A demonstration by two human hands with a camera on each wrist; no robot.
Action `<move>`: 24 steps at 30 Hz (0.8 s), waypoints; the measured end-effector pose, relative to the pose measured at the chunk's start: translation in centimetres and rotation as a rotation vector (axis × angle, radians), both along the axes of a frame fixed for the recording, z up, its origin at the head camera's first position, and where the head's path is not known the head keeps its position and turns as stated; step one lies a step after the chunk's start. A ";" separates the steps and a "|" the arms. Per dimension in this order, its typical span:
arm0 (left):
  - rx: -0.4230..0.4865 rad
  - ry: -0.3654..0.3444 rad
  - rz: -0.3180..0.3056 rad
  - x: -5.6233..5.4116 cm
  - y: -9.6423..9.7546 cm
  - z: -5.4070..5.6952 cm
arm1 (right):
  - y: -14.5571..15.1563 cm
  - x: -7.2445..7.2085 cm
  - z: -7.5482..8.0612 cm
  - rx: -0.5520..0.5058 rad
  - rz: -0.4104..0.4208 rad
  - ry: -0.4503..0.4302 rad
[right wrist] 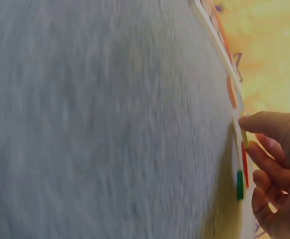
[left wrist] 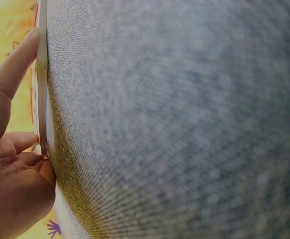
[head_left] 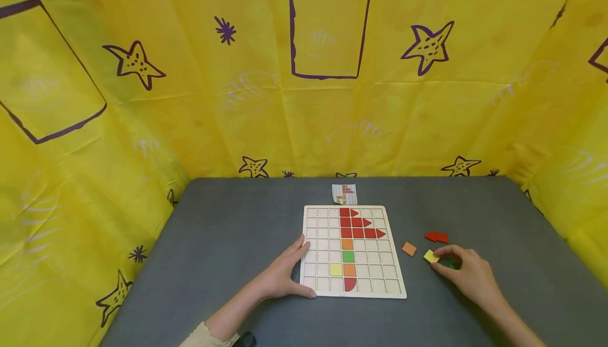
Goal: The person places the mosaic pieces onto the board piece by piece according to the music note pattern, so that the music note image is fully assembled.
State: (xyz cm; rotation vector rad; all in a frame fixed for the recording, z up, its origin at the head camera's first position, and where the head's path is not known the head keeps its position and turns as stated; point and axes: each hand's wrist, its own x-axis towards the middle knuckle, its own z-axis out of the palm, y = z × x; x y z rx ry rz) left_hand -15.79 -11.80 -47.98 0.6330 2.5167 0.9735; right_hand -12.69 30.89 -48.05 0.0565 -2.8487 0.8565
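Note:
A pale wooden grid board [head_left: 374,272] lies on the table. My left hand [head_left: 280,277] rests at its left edge, thumb by the front left corner and fingertips on the rim. In the left wrist view the thumb [left wrist: 16,62] lies straight against the board's edge. Right of the board, my right hand [head_left: 470,275] pinches a yellow square tile [head_left: 429,256] between thumb and forefinger. On the grid sit red tiles [head_left: 345,222] in three stepped rows, with orange, green [head_left: 348,256], yellow [head_left: 336,269] and rounded red [head_left: 350,283] tiles below.
A small picture card [head_left: 351,188] with a coloured pattern lies behind the board. An orange tile [head_left: 409,249] and red pieces [head_left: 431,236] lie to its right. Green pieces [head_left: 452,264] are partly hidden under my right hand. Yellow patterned cloth [head_left: 313,125] hangs behind the grey table [head_left: 237,220].

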 end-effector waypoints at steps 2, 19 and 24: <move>-0.004 0.001 0.002 0.0 0.0 0.0 | -0.9 0.1 0.1 -0.028 -0.008 0.004; 0.005 0.012 -0.003 0.1 0.0 -0.1 | -9.2 0.3 0.5 -0.326 0.143 -0.104; 0.007 0.009 -0.001 0.1 0.0 -0.1 | -11.5 0.3 0.0 -0.351 0.253 -0.071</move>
